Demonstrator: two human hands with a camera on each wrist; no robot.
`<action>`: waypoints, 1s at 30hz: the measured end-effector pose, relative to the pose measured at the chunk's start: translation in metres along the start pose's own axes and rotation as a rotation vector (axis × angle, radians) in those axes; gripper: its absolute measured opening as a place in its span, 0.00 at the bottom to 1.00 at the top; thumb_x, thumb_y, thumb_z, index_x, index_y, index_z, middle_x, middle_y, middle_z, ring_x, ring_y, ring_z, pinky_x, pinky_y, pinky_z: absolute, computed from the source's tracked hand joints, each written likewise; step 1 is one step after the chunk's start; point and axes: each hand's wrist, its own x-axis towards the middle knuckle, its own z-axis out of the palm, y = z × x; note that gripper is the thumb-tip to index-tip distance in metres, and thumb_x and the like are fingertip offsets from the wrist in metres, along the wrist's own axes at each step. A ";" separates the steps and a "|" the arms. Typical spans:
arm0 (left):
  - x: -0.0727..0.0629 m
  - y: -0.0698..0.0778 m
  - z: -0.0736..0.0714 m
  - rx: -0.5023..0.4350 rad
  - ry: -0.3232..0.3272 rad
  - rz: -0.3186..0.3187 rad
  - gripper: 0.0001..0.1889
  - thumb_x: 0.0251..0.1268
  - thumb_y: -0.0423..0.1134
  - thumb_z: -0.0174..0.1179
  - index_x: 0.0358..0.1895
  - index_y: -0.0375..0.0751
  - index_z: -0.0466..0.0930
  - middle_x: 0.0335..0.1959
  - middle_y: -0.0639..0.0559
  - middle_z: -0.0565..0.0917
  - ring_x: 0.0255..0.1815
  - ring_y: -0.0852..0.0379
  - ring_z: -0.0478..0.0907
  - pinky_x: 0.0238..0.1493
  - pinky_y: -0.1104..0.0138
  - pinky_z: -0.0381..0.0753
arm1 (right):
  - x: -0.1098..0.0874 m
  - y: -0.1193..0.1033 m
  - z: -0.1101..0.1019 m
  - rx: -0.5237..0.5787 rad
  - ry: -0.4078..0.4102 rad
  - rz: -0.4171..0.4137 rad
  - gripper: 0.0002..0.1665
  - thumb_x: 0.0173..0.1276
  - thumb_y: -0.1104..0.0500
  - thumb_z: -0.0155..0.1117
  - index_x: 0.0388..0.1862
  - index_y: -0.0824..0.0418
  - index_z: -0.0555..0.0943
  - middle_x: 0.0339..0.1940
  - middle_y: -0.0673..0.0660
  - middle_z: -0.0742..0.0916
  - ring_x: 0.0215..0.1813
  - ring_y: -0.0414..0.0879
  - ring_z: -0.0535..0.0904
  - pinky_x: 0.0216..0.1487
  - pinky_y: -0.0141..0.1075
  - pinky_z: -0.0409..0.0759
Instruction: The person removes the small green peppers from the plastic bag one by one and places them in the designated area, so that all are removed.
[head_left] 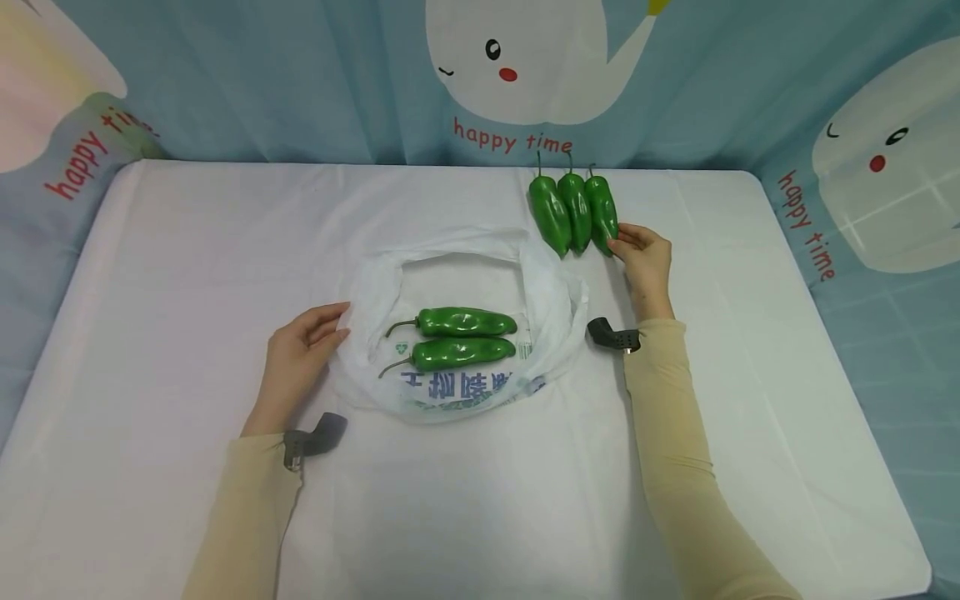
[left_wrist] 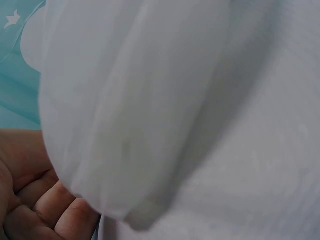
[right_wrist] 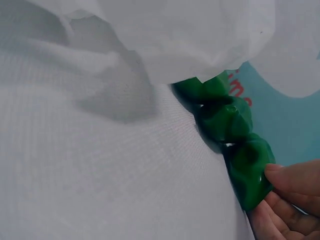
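Note:
A white plastic bag [head_left: 555, 308] lies open-mouthed on the table. Inside it, two green chili peppers [head_left: 465, 322] rest side by side, stems to the left. My left hand [head_left: 300, 354] pinches the bag's left rim; in the left wrist view the bag's white side [left_wrist: 135, 110] hides the fingertips. At the far edge three more green peppers [head_left: 573, 212] lie in a row, stems pointing away. The thumb and fingers of my right hand [head_left: 643, 262] pinch the rightmost pepper [right_wrist: 252, 172] near its lower tip.
A white cloth [head_left: 465, 508] covers the table. Blue curtains with white whale prints [head_left: 300, 92] hang behind it and along the sides. The far peppers' stems reach over the table's back edge. Each wrist wears a black camera [head_left: 315, 435].

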 end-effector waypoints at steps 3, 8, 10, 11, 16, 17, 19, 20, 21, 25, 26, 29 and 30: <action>0.000 0.000 0.000 -0.003 -0.001 0.001 0.18 0.64 0.32 0.61 0.57 0.34 0.77 0.49 0.38 0.81 0.41 0.80 0.74 0.43 0.85 0.74 | 0.001 0.001 0.000 0.010 0.002 -0.005 0.21 0.63 0.68 0.63 0.56 0.69 0.77 0.50 0.61 0.82 0.48 0.43 0.77 0.50 0.29 0.77; 0.001 -0.001 0.000 -0.006 -0.001 -0.003 0.18 0.64 0.32 0.61 0.57 0.34 0.77 0.50 0.38 0.81 0.41 0.79 0.74 0.43 0.85 0.74 | 0.000 0.003 0.000 0.057 0.021 -0.023 0.21 0.62 0.70 0.64 0.56 0.70 0.78 0.47 0.60 0.82 0.47 0.43 0.77 0.50 0.29 0.78; 0.001 -0.001 0.000 -0.009 -0.002 -0.004 0.18 0.64 0.32 0.61 0.57 0.34 0.77 0.50 0.38 0.81 0.41 0.80 0.74 0.43 0.85 0.74 | -0.001 0.004 0.000 0.076 0.029 -0.026 0.21 0.62 0.70 0.64 0.55 0.71 0.78 0.45 0.59 0.83 0.46 0.43 0.77 0.49 0.29 0.78; 0.001 -0.001 0.000 -0.011 -0.001 -0.003 0.18 0.64 0.32 0.61 0.57 0.34 0.77 0.49 0.38 0.81 0.41 0.80 0.74 0.43 0.85 0.74 | -0.001 0.004 0.000 0.087 0.031 -0.027 0.21 0.62 0.70 0.64 0.55 0.71 0.78 0.44 0.58 0.83 0.46 0.43 0.77 0.49 0.29 0.78; 0.000 -0.001 0.000 -0.014 0.000 0.001 0.18 0.64 0.31 0.61 0.57 0.33 0.77 0.49 0.37 0.81 0.41 0.81 0.74 0.43 0.85 0.74 | -0.002 0.004 0.000 0.118 0.028 -0.037 0.20 0.60 0.72 0.65 0.53 0.72 0.78 0.42 0.56 0.83 0.44 0.42 0.78 0.47 0.27 0.78; 0.000 -0.001 0.000 -0.012 0.001 0.001 0.18 0.64 0.31 0.61 0.57 0.33 0.77 0.49 0.37 0.82 0.41 0.81 0.74 0.43 0.85 0.74 | -0.002 0.004 -0.001 0.123 0.025 -0.040 0.20 0.60 0.72 0.65 0.53 0.73 0.78 0.41 0.56 0.83 0.44 0.41 0.78 0.47 0.27 0.78; 0.000 -0.001 0.001 -0.012 0.000 0.000 0.18 0.64 0.31 0.61 0.57 0.34 0.77 0.49 0.37 0.82 0.41 0.80 0.74 0.43 0.85 0.74 | -0.002 0.004 -0.001 0.132 0.018 -0.045 0.20 0.60 0.72 0.65 0.52 0.73 0.78 0.42 0.57 0.83 0.43 0.41 0.78 0.46 0.26 0.78; 0.000 0.000 0.001 -0.010 0.001 -0.002 0.18 0.64 0.32 0.61 0.57 0.34 0.77 0.49 0.37 0.82 0.41 0.80 0.74 0.43 0.85 0.74 | -0.002 0.005 -0.002 0.137 0.014 -0.047 0.20 0.60 0.73 0.65 0.52 0.73 0.78 0.42 0.58 0.84 0.43 0.41 0.78 0.46 0.26 0.78; 0.000 0.001 0.001 -0.008 0.002 -0.001 0.18 0.64 0.32 0.61 0.57 0.34 0.77 0.49 0.37 0.81 0.41 0.80 0.74 0.43 0.85 0.74 | -0.002 0.005 -0.002 0.142 0.010 -0.047 0.20 0.60 0.73 0.65 0.52 0.73 0.78 0.43 0.58 0.84 0.43 0.41 0.78 0.46 0.25 0.78; 0.000 0.000 0.000 -0.005 0.000 -0.007 0.19 0.64 0.32 0.61 0.58 0.34 0.76 0.51 0.37 0.81 0.42 0.78 0.75 0.43 0.86 0.74 | -0.002 0.005 -0.004 0.153 -0.006 -0.039 0.20 0.61 0.72 0.64 0.53 0.73 0.78 0.46 0.61 0.83 0.45 0.43 0.79 0.48 0.26 0.78; 0.000 0.000 0.000 0.001 -0.001 -0.008 0.19 0.64 0.32 0.60 0.58 0.34 0.76 0.51 0.37 0.80 0.42 0.78 0.75 0.43 0.86 0.74 | -0.003 0.005 -0.004 0.156 -0.011 -0.035 0.20 0.61 0.72 0.64 0.53 0.73 0.78 0.47 0.62 0.83 0.46 0.43 0.79 0.48 0.26 0.78; 0.000 -0.001 0.000 0.010 -0.003 -0.014 0.19 0.64 0.33 0.60 0.58 0.34 0.76 0.51 0.37 0.80 0.43 0.78 0.75 0.43 0.86 0.73 | -0.003 0.005 -0.005 0.173 -0.019 -0.026 0.21 0.61 0.72 0.65 0.54 0.73 0.77 0.48 0.62 0.83 0.47 0.45 0.79 0.49 0.27 0.78; 0.000 -0.002 0.001 0.010 -0.004 -0.014 0.19 0.64 0.32 0.60 0.58 0.34 0.76 0.52 0.37 0.80 0.43 0.78 0.75 0.43 0.86 0.73 | -0.003 0.006 -0.006 0.181 -0.020 -0.023 0.21 0.61 0.72 0.65 0.54 0.73 0.77 0.48 0.62 0.83 0.47 0.45 0.79 0.49 0.27 0.78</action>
